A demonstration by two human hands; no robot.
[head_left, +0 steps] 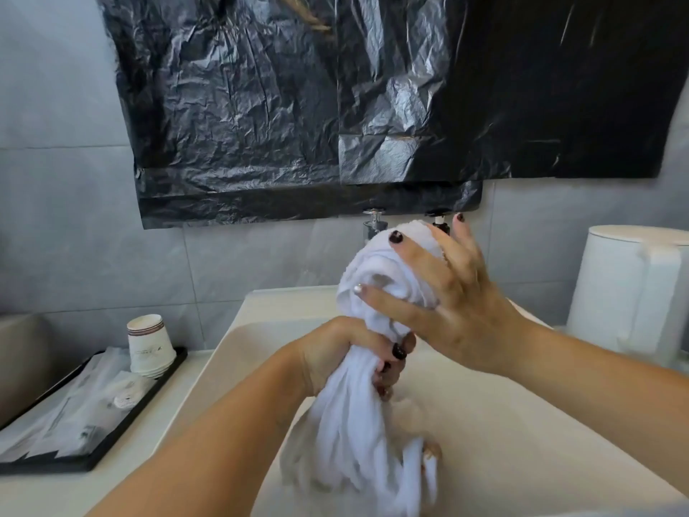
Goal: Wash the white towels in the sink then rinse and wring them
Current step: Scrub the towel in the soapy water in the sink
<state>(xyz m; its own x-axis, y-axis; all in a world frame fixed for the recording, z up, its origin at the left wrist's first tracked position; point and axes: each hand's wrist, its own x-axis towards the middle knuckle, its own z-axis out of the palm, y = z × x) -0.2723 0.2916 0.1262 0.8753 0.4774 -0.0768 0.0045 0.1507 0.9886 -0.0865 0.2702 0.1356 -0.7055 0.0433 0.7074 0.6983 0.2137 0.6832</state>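
Towel (373, 412) hangs upright over the sink (522, 434); left hand (350, 360) clenches its middle, right hand (440, 292), fingers spread, presses the bunched top.

Crumpled black plastic sheeting (335, 106) is hanging across the grey tiled wall (63, 203), covering most of its upper part, with a chrome tap fitting (374, 222) showing just under its lower edge. On the counter to the left, a black tray (93, 462) is holding flat white sachets (74, 416) and, at its far end, a stack of upturned paper cups (149, 345) sitting among them. A white lidded container (630, 289) is standing at the right edge, against the wall.
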